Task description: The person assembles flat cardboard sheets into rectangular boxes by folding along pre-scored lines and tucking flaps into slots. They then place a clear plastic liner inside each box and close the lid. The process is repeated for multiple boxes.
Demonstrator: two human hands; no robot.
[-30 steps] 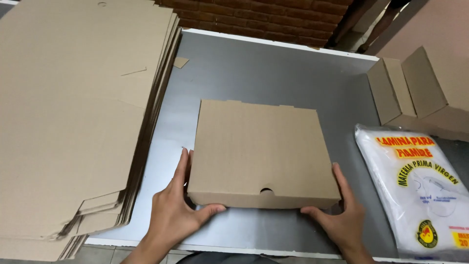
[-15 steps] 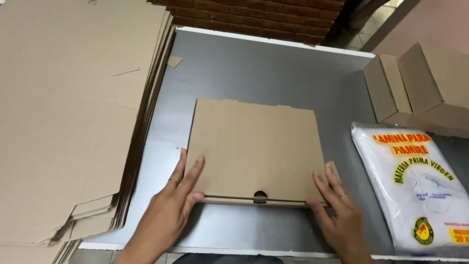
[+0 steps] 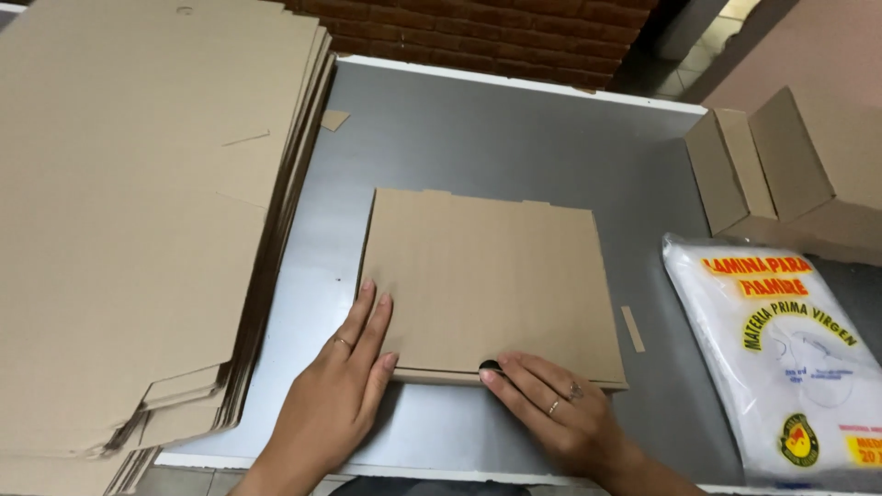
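A flat, closed brown cardboard box lies on the grey metal table. My left hand rests flat at the box's near left corner, fingers together against its front edge. The fingertips of my right hand touch the small round notch in the middle of the box's front edge. Neither hand grips anything.
A tall stack of flat unfolded cardboard sheets fills the left side. A white plastic packet with printed lettering lies at the right. Folded boxes stand at the far right. A brick wall runs behind. Small cardboard scraps lie on the table.
My right hand has slid left from the box's near right corner to the notch in the front edge. My left hand has shifted slightly along the near left corner.
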